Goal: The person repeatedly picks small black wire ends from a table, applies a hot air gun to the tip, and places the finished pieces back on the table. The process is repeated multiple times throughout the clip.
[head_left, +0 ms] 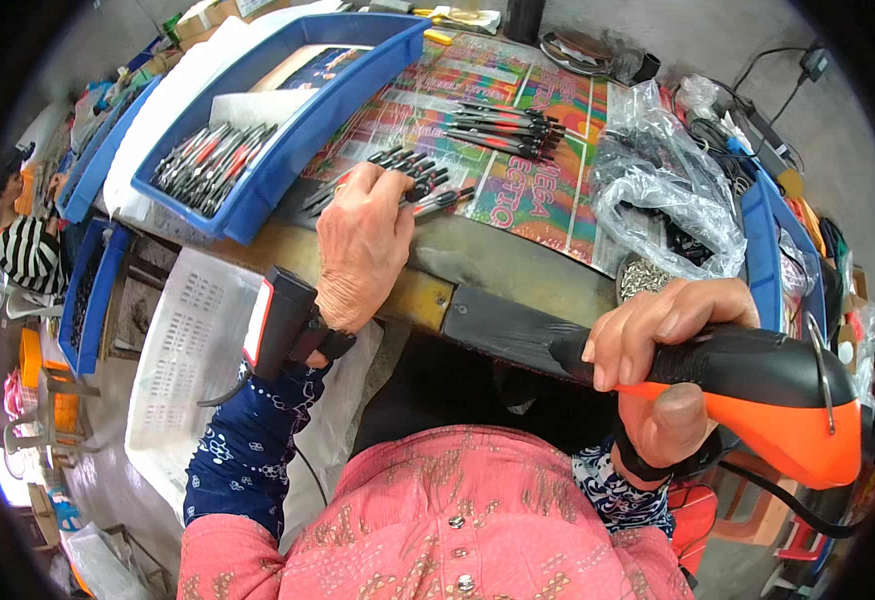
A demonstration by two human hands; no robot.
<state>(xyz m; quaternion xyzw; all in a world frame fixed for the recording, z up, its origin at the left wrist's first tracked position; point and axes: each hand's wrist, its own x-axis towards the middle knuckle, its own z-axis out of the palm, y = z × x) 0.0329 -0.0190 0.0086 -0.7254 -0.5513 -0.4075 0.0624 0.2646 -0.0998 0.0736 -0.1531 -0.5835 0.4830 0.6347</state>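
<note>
So, at the bench (522, 285), the left hand (365, 235) is down over a row of pens (445, 200), back of the hand up, fingers bent across them. The fingertips are hidden from view, so I can't tell whether it has gripped any or merely rests there. The pens fan out from under it near the front edge, dark barrels slanting side by side.

Over on the other side, the right hand (669, 318) has a firm wrap on a black-and-orange tool (792, 425), fingers over the top, thumb beneath, the fat end jutting out to the right.

Beyond the row, a second bunch of pens (502, 130) lies on a bright printed sheet (572, 205), well apart from both hands. To the left, a long blue tray (329, 130) sits tilted in view, with more pens (212, 165) heaped in its near end. Right of the sheet there's a crumpled clear bag (647, 205) with dark pieces inside, and just beside it a pot of small metal parts (643, 276). A white basket (179, 350) stands below the tray, while off at far left sits a person in stripes (27, 255).
</note>
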